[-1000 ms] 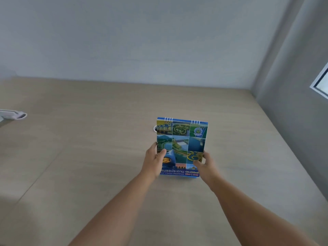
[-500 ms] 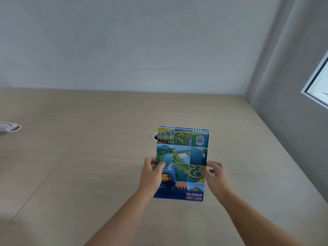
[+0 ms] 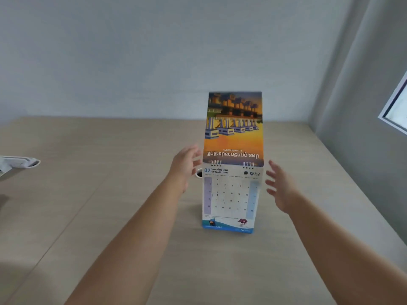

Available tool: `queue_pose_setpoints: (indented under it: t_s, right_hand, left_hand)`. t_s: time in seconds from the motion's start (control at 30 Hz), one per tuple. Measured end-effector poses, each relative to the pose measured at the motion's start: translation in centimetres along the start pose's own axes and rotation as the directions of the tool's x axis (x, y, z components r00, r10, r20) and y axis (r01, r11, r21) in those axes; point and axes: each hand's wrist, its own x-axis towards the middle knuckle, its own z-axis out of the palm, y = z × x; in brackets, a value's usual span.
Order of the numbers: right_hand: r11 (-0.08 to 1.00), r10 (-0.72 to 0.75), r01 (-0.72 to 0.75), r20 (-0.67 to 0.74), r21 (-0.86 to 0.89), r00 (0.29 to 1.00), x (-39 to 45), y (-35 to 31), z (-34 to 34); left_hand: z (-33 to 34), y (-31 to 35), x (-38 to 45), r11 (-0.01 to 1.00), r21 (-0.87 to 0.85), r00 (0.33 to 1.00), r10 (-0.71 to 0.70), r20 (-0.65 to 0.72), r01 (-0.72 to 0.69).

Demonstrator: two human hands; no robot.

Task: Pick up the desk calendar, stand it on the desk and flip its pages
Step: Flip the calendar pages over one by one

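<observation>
Pale wood desk (image 3: 110, 216), grey walls behind. One desk calendar (image 3: 230, 199) stands upright between two spread hands, February page facing, a picture page flipped up above the wire binding. Left hand (image 3: 184, 166) and right hand (image 3: 280, 190) flank it, fingers apart; contact unclear. Round cable hole (image 3: 199, 173) behind; white object (image 3: 19, 162) far left.
</observation>
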Motion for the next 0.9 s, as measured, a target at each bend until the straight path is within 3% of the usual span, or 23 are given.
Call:
queue_pose_setpoints:
  t_s: [0.1,0.2,0.47,0.63,0.83,0.9]
  right_hand:
    - [0.98,0.134,-0.12,0.077,-0.157,0.988,-0.9,3.0,0.5]
    - [0.968,0.137,-0.092,0.184,-0.235,0.973,-2.2,4.1,0.9]
    - [0.908,0.159,-0.069,0.188,-0.414,0.969,-1.8,5.6,0.9]
    - [0.882,0.189,-0.095,0.162,-0.462,0.968,-3.1,5.1,0.9]
    - [0.884,0.132,-0.044,0.16,-0.465,0.978,-3.8,3.9,0.4]
    - [0.899,0.069,-0.009,0.121,-0.438,0.99,-4.0,2.5,-0.1]
  left_hand:
    - [0.2,-3.5,-0.7,0.98,0.14,0.989,-0.147,0.033,0.141]
    - [0.7,-5.8,-1.8,0.948,0.239,0.965,-0.241,0.107,0.21]
    - [0.9,-7.6,-3.0,0.872,0.48,0.965,-0.196,0.171,0.092]
    - [0.7,-7.6,-3.9,0.901,0.422,0.96,-0.197,0.201,0.097]
    - [0.3,-7.0,-3.4,0.931,0.347,0.989,-0.138,0.047,0.113]
    - [-0.1,-5.4,-3.1,0.961,0.243,0.986,-0.153,0.07,0.132]
